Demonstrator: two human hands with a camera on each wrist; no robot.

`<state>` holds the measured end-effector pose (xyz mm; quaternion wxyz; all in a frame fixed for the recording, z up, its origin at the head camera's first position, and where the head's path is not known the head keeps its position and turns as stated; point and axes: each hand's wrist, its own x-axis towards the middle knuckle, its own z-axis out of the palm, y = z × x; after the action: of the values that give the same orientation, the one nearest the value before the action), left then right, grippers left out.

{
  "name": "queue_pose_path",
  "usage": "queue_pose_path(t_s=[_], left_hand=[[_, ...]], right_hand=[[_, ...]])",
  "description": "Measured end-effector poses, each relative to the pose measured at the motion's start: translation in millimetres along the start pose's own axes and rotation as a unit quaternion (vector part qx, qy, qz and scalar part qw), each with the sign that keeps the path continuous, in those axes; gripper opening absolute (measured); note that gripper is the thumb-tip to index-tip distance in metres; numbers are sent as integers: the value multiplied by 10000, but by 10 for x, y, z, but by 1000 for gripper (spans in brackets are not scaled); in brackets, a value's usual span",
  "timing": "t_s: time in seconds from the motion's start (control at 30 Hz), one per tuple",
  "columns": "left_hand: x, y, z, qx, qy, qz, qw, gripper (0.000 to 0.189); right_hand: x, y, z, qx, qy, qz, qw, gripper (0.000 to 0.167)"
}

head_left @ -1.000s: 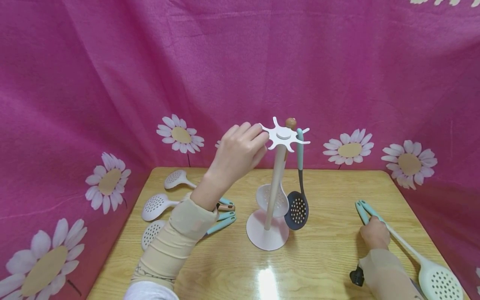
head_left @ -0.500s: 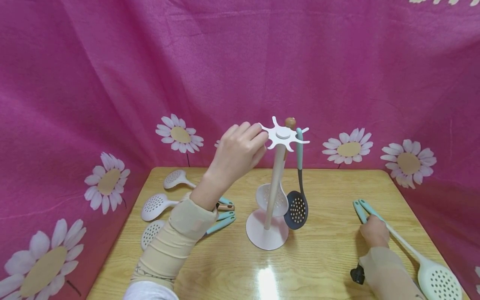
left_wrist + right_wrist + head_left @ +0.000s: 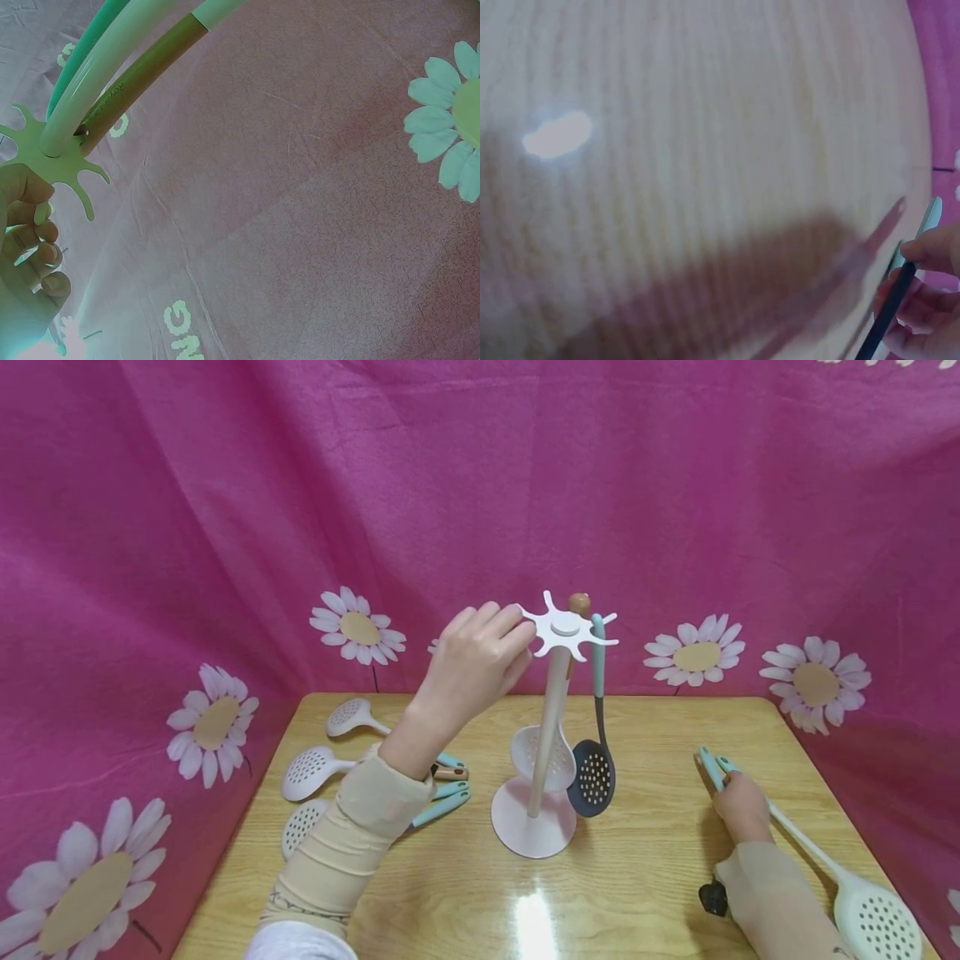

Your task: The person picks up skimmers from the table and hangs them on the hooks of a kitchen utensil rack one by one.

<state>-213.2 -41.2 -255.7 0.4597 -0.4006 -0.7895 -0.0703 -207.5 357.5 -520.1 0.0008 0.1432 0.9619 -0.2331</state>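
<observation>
My left hand [image 3: 480, 652] grips one hook at the top of a white utensil stand [image 3: 565, 623]; the left wrist view shows the fingers curled by that hook. A dark slotted ladle [image 3: 592, 779] with a mint handle and a white slotted spoon [image 3: 558, 767] hang from the stand. At the right, my right hand [image 3: 741, 807] pinches a utensil with a mint handle and dark shaft [image 3: 885, 316]. The handle's end points away from me, and the utensil's head is hidden behind my forearm. Beside it lies a pale skimmer [image 3: 877, 920], also mint-handled.
On the table's left lie several utensils, among them a white skimmer [image 3: 307, 772] and another skimmer [image 3: 347, 717], partly behind my left arm. A brown handle [image 3: 452, 773] lies among mint ones. A pink flowered cloth [image 3: 450, 485] surrounds the wooden table [image 3: 645, 877].
My right hand has moved slightly away from me and left, bringing the dark-shafted utensil's handle apart from the pale skimmer's. The left hand keeps its hold on the stand.
</observation>
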Motion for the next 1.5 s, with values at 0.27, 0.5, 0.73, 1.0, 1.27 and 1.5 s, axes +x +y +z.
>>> queue_pose_path(t_s=[0.27, 0.5, 0.73, 1.0, 1.27, 1.5], left_hand=[[5, 0, -4, 5, -35, -22, 10000, 4], [1, 0, -8, -2, -56, -42, 10000, 4], [3, 2, -12, 29, -57, -36, 10000, 3], [4, 3, -15, 58, -4, -28, 10000, 5], [5, 4, -11, 59, 53, -19, 10000, 7], [4, 3, -6, 54, 66, -7, 10000, 7]], right_hand=[[66, -217, -93, 342, 293, -283, 9986, 29], [109, -466, -219, 503, 1005, -498, 9924, 34], [98, -770, -416, 836, 1669, -766, 9794, 33], [18, -1145, -631, 1234, 2405, -1246, 9547, 29], [-151, -1507, -850, 1600, 2879, -1861, 9257, 27], [-307, -1739, -1003, 1857, 3193, -2226, 9022, 24]])
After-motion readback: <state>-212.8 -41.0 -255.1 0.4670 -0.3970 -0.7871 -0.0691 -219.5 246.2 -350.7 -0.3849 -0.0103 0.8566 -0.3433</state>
